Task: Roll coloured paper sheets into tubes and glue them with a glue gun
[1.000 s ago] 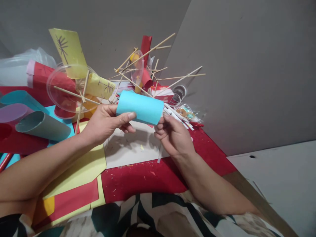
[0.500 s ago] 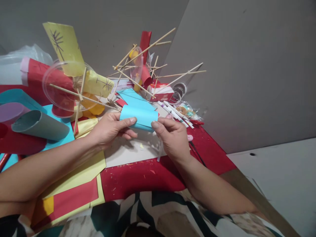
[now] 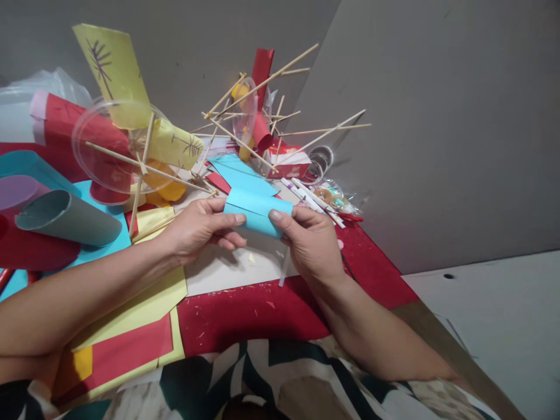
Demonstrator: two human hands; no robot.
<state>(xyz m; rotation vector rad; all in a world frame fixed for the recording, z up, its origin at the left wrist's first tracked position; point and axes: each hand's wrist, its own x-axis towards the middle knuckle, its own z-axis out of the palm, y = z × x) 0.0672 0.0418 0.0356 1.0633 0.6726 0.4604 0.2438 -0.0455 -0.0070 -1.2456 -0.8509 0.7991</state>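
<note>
A small blue paper tube (image 3: 258, 205) is held level between both hands, above a white board (image 3: 231, 274). Its overlapping paper edge runs along the side facing me. My left hand (image 3: 205, 227) pinches the left end, thumb in front and fingers behind and beneath. At the other end, my right hand (image 3: 312, 236) grips the tube with its thumb on the front; the fingers behind are partly hidden. Just beyond the tube lies flat blue paper (image 3: 240, 174).
Left of my hands stands a stick frame (image 3: 142, 168) with a clear plastic disc and yellow paper pieces. Behind is another stick-and-paper model (image 3: 262, 128). Markers (image 3: 312, 198) lie at the right, paper rolls (image 3: 72, 219) at the left, and yellow sheets (image 3: 149, 309) in front. A grey wall rises behind.
The blue tube has shifted slightly to the right and tilted, its overlapping edge now showing higher on the front. My right thumb has moved onto its front face. The camera view has moved a little.
</note>
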